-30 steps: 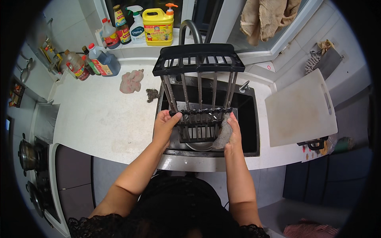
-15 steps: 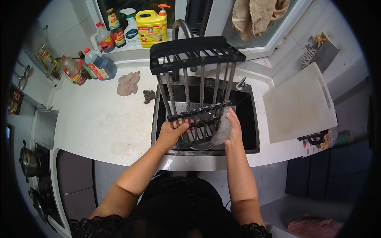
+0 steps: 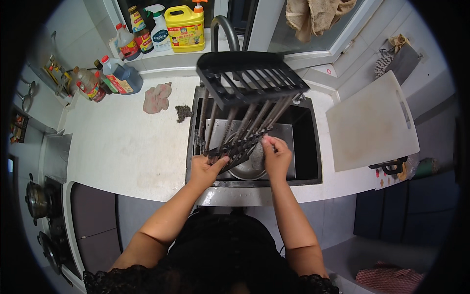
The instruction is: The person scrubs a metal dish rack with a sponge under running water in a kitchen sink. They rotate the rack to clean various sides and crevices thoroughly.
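Observation:
A black rack [image 3: 240, 62] with slatted plastic ends and long metal bars is held tilted above the sink [image 3: 319, 152]. Its lower left part is gripped in my left hand [image 3: 206, 170], thumb over the bars. My right hand [image 3: 277, 159] pinches a grey scrubbing cloth [image 3: 258, 158] against the right side of the rack's lower dark crosspiece. Part of the cloth hangs below the fingers. Under the rack, a round metal bowl [image 3: 248, 176] shows in the sink, partly covered by the bars.
A curved faucet [image 3: 226, 25] rises behind the rack. Left on the counter lie a pinkish rag [image 3: 157, 98] and a dark scouring pad [image 3: 183, 113]. Bottles and a yellow detergent jug [image 3: 185, 30] stand at the back left. A white cutting board [image 3: 372, 122] leans at the right.
The rack has tipped, its upper end swinging right and toward me, showing more of its slatted face. My right hand has shifted slightly left, from cupping the cloth to pinching it.

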